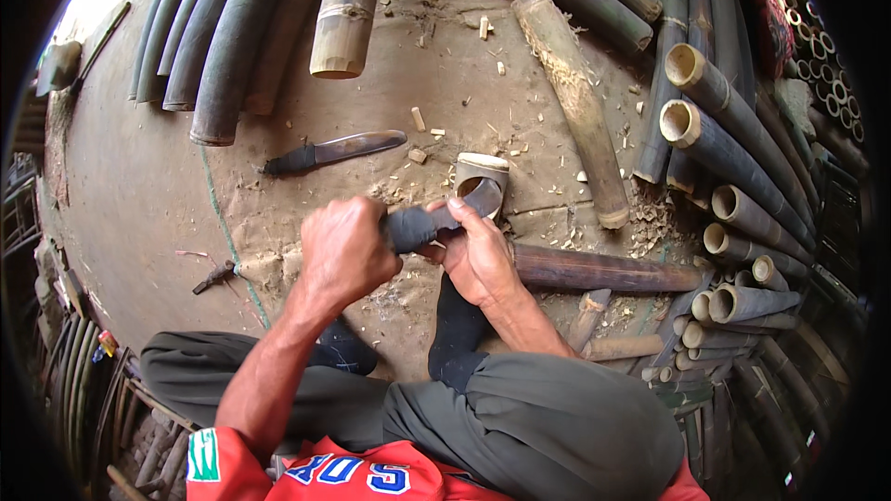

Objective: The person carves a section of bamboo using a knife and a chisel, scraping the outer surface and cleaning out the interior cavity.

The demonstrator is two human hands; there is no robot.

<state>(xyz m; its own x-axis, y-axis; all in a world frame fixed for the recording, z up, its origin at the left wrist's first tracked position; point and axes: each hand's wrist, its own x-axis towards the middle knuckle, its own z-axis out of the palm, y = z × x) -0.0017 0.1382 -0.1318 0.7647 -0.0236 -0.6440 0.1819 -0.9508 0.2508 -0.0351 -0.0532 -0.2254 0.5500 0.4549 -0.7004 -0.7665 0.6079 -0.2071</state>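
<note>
My left hand (345, 249) is closed around the black-wrapped handle of a knife (408, 228). Its broad, curved blade reaches into an opening cut in the side of a bamboo tube (483, 165) with a pale cut end. My right hand (477, 255) has its thumb along the blade, with fingers curled beneath; whether they also touch the tube is hidden. The tube's lower part is out of sight behind the blade and hand. Beyond my hands, a second knife (348, 148) with a dark handle lies on the ground.
A dark bamboo pole (608, 269) lies right of my hand. Farther off is a partly shaved bamboo length (577, 107), with wood chips (418, 119) scattered about. Bamboo poles (227, 46) lie at the far left; more stacked tubes (733, 130) crowd the right. My bent legs (557, 417) are nearest.
</note>
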